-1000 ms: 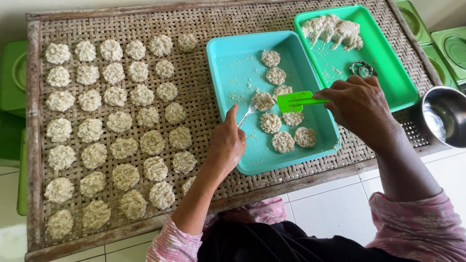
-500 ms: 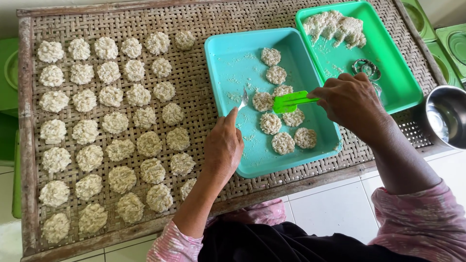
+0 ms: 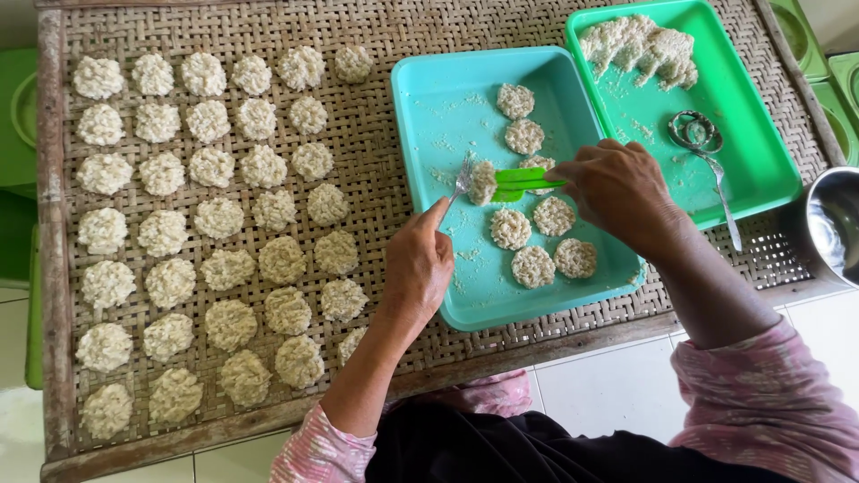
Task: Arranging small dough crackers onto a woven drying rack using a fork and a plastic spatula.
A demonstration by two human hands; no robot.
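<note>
Head view: right hand (image 3: 622,192) hides green spatula's (image 3: 523,182) handle, apparently gripped.

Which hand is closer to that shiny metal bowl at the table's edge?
The right hand. It holds a green spatula over the teal tray, a short way left of the metal bowl. The left hand, holding a fork, is farther left, across the tray.

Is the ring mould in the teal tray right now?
No, the ring mould lies in the green tray, beside the teal tray.
</note>
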